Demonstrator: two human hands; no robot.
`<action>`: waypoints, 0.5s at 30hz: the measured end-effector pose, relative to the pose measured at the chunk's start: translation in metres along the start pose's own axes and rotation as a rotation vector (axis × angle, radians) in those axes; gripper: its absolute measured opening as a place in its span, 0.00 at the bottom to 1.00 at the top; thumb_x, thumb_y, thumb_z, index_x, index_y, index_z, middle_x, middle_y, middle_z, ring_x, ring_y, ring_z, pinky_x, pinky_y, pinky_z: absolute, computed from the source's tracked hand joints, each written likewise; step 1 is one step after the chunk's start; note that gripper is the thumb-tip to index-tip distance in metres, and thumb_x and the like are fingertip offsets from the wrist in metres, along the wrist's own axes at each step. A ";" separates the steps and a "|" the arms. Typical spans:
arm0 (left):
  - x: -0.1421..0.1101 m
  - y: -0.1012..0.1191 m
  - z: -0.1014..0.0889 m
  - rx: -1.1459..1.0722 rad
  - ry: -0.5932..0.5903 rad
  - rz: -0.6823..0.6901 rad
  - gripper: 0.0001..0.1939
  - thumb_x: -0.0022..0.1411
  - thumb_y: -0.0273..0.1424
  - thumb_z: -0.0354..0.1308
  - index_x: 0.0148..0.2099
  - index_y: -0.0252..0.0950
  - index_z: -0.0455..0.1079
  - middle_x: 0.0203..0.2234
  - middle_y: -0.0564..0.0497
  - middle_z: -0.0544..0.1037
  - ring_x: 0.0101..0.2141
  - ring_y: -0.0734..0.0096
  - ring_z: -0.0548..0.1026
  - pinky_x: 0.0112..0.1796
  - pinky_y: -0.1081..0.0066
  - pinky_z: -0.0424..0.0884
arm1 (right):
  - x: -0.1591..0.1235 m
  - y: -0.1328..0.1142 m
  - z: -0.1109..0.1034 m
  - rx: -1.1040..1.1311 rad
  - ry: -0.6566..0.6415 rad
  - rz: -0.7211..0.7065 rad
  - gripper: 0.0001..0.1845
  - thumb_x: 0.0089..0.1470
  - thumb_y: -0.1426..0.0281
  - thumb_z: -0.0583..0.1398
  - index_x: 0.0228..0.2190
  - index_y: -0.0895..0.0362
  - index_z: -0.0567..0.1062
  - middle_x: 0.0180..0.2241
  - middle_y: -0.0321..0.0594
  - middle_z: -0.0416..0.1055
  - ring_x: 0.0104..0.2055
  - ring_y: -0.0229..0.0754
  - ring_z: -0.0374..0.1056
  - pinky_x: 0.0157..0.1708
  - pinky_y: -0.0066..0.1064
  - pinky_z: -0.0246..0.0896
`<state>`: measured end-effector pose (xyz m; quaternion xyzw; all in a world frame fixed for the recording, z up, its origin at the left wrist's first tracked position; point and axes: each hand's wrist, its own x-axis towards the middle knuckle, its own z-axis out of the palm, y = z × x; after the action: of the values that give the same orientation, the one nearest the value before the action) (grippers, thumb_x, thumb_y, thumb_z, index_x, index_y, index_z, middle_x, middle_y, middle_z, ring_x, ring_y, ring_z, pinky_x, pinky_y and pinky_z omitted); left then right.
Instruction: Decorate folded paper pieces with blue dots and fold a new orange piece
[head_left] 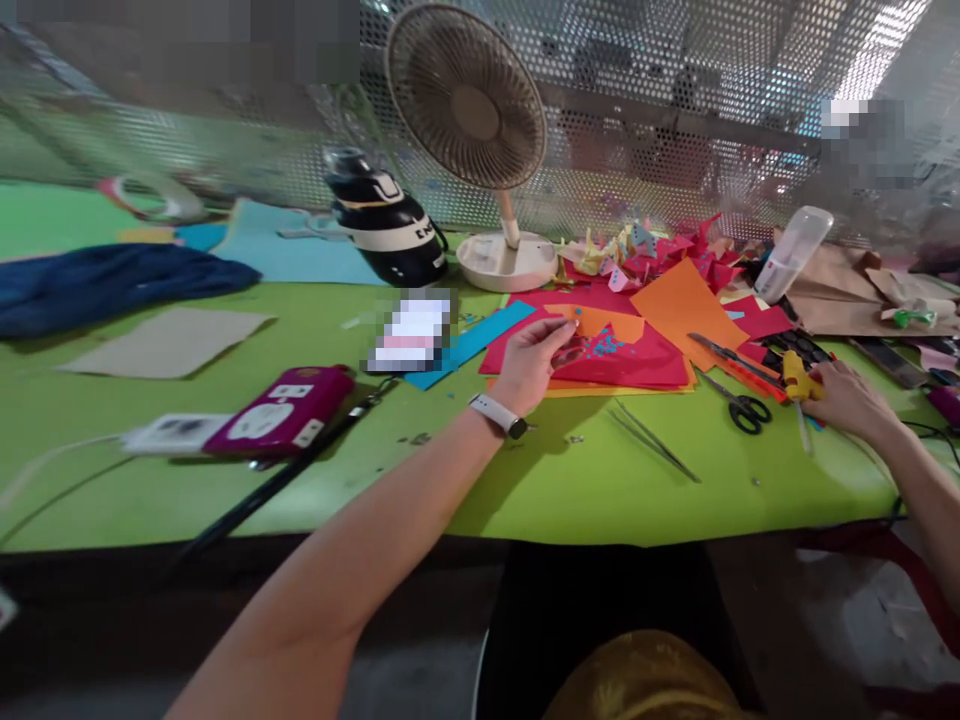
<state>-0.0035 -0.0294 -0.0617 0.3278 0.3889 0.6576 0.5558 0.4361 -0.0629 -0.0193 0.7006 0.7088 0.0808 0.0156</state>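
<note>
My left hand (529, 360), with a watch on its wrist, is over the red paper (517, 345). Thumb and forefinger pinch the edge of a cut orange paper piece (624, 328). Tiny blue paper bits (607, 345) are scattered beside those fingers. At the right, my right hand (847, 400) is closed around a yellow glue gun (799, 378), its nozzle side toward the front; some of its fingers are hidden. Between the hands lie metal tweezers (654, 440) and black-handled scissors (748, 413). A blue paper strip (480, 342) is left of my left hand.
A white fan (506, 262) and a black bottle (390, 225) stand at the back. Folded paper pieces (660, 255) are heaped behind the red paper. A phone (412, 332), a purple power bank (281, 415) and a black strap (300, 465) lie on the left.
</note>
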 end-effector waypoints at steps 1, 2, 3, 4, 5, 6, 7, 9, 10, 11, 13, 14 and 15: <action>0.000 0.000 0.000 -0.002 -0.007 0.000 0.19 0.38 0.34 0.77 0.32 0.36 0.74 0.26 0.54 0.80 0.30 0.68 0.82 0.34 0.69 0.78 | -0.002 -0.003 -0.003 -0.024 0.010 0.005 0.19 0.50 0.64 0.61 0.43 0.59 0.73 0.42 0.58 0.71 0.43 0.55 0.69 0.39 0.41 0.57; 0.000 0.000 0.000 -0.001 -0.015 -0.002 0.19 0.39 0.34 0.77 0.32 0.36 0.74 0.26 0.54 0.80 0.30 0.67 0.82 0.34 0.69 0.77 | -0.004 -0.006 -0.005 -0.050 0.022 -0.009 0.19 0.51 0.64 0.61 0.44 0.60 0.73 0.42 0.59 0.71 0.44 0.56 0.68 0.42 0.42 0.57; 0.000 0.000 0.000 0.000 -0.021 -0.003 0.19 0.39 0.34 0.77 0.33 0.36 0.74 0.27 0.54 0.81 0.31 0.67 0.82 0.33 0.70 0.77 | -0.006 -0.009 -0.006 -0.074 0.037 -0.033 0.18 0.52 0.65 0.60 0.44 0.60 0.73 0.42 0.59 0.71 0.46 0.57 0.68 0.44 0.43 0.57; 0.000 0.000 0.001 0.001 -0.025 -0.004 0.19 0.39 0.34 0.77 0.33 0.36 0.74 0.27 0.54 0.81 0.31 0.66 0.82 0.33 0.71 0.77 | -0.008 -0.011 -0.006 -0.093 0.053 -0.056 0.17 0.52 0.65 0.60 0.43 0.60 0.72 0.43 0.60 0.71 0.47 0.58 0.67 0.46 0.43 0.56; -0.001 0.000 0.001 0.001 -0.028 -0.005 0.19 0.39 0.34 0.77 0.33 0.36 0.75 0.27 0.53 0.81 0.31 0.66 0.82 0.33 0.71 0.77 | -0.009 -0.012 -0.006 -0.104 0.067 -0.075 0.17 0.53 0.66 0.59 0.43 0.60 0.72 0.43 0.60 0.71 0.48 0.58 0.67 0.47 0.44 0.56; -0.001 0.000 0.001 -0.002 -0.032 -0.005 0.19 0.39 0.34 0.77 0.33 0.36 0.75 0.27 0.53 0.81 0.31 0.66 0.83 0.32 0.71 0.77 | -0.011 -0.014 -0.005 -0.109 0.084 -0.089 0.16 0.53 0.67 0.59 0.43 0.60 0.72 0.44 0.60 0.71 0.48 0.58 0.66 0.47 0.44 0.56; -0.002 0.001 0.001 -0.005 -0.034 -0.004 0.19 0.39 0.34 0.77 0.33 0.36 0.75 0.27 0.53 0.81 0.31 0.66 0.83 0.32 0.71 0.77 | -0.012 -0.014 -0.004 -0.111 0.106 -0.088 0.15 0.53 0.68 0.58 0.43 0.60 0.72 0.44 0.61 0.71 0.48 0.59 0.65 0.47 0.44 0.56; -0.002 0.001 0.002 -0.008 -0.037 -0.002 0.19 0.38 0.35 0.77 0.33 0.36 0.75 0.28 0.53 0.81 0.31 0.67 0.83 0.32 0.71 0.77 | -0.014 -0.015 -0.001 -0.104 0.142 -0.083 0.14 0.54 0.69 0.57 0.43 0.60 0.72 0.45 0.63 0.70 0.48 0.60 0.64 0.48 0.45 0.57; -0.002 0.002 0.002 -0.005 -0.036 -0.002 0.19 0.38 0.35 0.77 0.33 0.36 0.75 0.28 0.53 0.81 0.31 0.67 0.82 0.32 0.71 0.77 | -0.016 -0.016 -0.001 -0.092 0.150 -0.083 0.14 0.54 0.69 0.57 0.43 0.60 0.72 0.45 0.63 0.70 0.49 0.60 0.63 0.48 0.46 0.57; -0.003 0.002 0.002 0.001 -0.034 -0.003 0.19 0.39 0.35 0.77 0.33 0.36 0.75 0.28 0.53 0.81 0.31 0.67 0.82 0.32 0.71 0.77 | -0.017 -0.016 0.000 -0.073 0.159 -0.068 0.14 0.54 0.69 0.57 0.43 0.60 0.71 0.46 0.63 0.69 0.50 0.61 0.63 0.49 0.45 0.57; -0.003 0.002 0.002 0.008 -0.032 -0.002 0.18 0.40 0.35 0.77 0.32 0.36 0.75 0.28 0.53 0.81 0.30 0.68 0.82 0.32 0.71 0.77 | -0.021 -0.016 -0.002 -0.013 0.185 -0.012 0.14 0.54 0.68 0.58 0.43 0.58 0.70 0.47 0.64 0.68 0.51 0.61 0.62 0.48 0.45 0.58; -0.003 0.002 0.003 0.009 -0.033 -0.002 0.18 0.40 0.35 0.77 0.33 0.36 0.76 0.28 0.53 0.81 0.30 0.68 0.82 0.32 0.71 0.77 | -0.023 -0.017 -0.005 0.027 0.215 0.026 0.14 0.54 0.68 0.58 0.43 0.57 0.70 0.47 0.64 0.68 0.52 0.60 0.62 0.49 0.44 0.59; -0.003 0.002 0.003 0.009 -0.034 -0.003 0.17 0.40 0.35 0.77 0.33 0.36 0.76 0.28 0.53 0.81 0.30 0.69 0.82 0.32 0.72 0.77 | -0.023 -0.017 -0.007 0.076 0.253 0.070 0.14 0.54 0.68 0.58 0.43 0.55 0.69 0.48 0.63 0.68 0.52 0.59 0.63 0.49 0.43 0.59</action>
<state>-0.0013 -0.0317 -0.0586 0.3407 0.3828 0.6494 0.5619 0.4183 -0.0870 -0.0167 0.7091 0.6829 0.1420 -0.1032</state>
